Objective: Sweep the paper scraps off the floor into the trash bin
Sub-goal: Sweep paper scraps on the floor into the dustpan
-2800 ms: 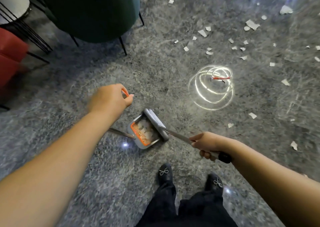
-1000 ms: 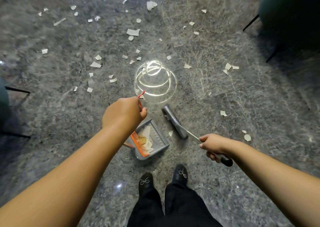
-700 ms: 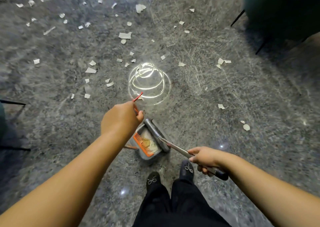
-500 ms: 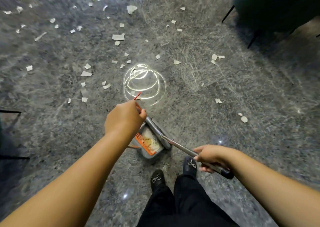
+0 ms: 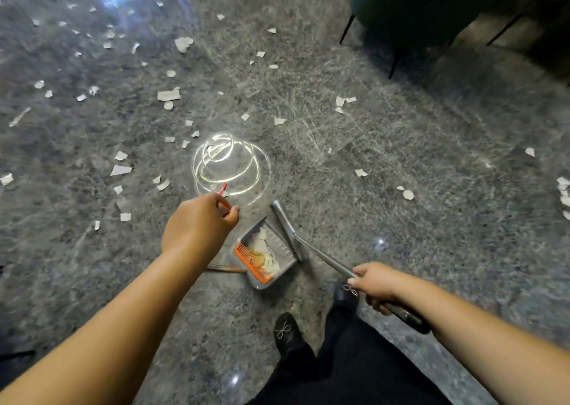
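head view: left hand [image 5: 197, 222] pinching the red-tipped dustpan handle [image 5: 222, 188]; right hand [image 5: 374, 282] clamped round the broom handle [image 5: 333, 262]. broom head [image 5: 290, 230] lying along the open lip of the dustpan [image 5: 263, 255], long axis running away from the feet. paper scraps [image 5: 168, 95] ahead and mostly left, nearer the left hand. one dustpan, one broom, perhaps forty-odd scraps, blur hampering the count. no trash bin in sight.

A dark green upholstered chair [image 5: 413, 6] on thin black legs is seen at the upper right. A bright coiled light reflection [image 5: 229, 165] is cast on the grey speckled stone floor [image 5: 401, 188]. Black shoes [image 5: 285, 332] with bow trims are worn.
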### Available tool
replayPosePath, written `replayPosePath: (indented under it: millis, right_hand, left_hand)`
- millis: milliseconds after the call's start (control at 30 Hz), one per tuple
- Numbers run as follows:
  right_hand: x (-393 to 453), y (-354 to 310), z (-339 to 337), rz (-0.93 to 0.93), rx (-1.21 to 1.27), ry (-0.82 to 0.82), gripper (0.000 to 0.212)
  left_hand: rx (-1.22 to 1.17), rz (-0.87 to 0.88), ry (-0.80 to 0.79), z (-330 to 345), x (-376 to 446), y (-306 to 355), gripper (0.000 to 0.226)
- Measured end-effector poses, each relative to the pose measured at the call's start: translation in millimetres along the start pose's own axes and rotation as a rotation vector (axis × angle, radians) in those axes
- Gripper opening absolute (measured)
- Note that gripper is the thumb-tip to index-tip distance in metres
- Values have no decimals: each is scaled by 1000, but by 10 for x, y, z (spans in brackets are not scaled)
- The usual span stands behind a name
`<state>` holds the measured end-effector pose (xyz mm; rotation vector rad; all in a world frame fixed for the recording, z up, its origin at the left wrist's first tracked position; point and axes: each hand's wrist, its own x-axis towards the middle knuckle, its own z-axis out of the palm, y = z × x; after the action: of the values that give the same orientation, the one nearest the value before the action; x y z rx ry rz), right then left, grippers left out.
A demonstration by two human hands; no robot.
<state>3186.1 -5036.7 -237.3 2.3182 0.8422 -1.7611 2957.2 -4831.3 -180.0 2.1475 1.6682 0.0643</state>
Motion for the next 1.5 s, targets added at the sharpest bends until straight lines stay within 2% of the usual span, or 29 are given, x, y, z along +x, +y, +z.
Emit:
replayPosePath:
  millis: [100,400,667,900,1133,1333,1500]
  right_hand:
    - [-12,216,-187,27,198,68,21]
    - [148,658,-818,15,577,259,46]
    - [462,1148,-1619,67,799,389,48]
    - [718,1679,-2468,190,874,417,46]
    - [905,2162,-3003,317,926,436,20]
    - [1095,2200,-3252,383,931,396,23]
    - [1278,1905,-3292,345,843,272,29]
  left_hand:
    - [13,74,-18,-13,162,248,18]
    - [64,235,-41,172,758,1217,21]
    - [107,403,-48,429,1460,2294,18]
    - [239,535,-92,710,2207,3345,22]
    - [340,650,-149,880,2817,4173,17]
    - [384,740,-172,1004,3064,4490,18]
    - [377,755,-163,1032,3257,4544,17]
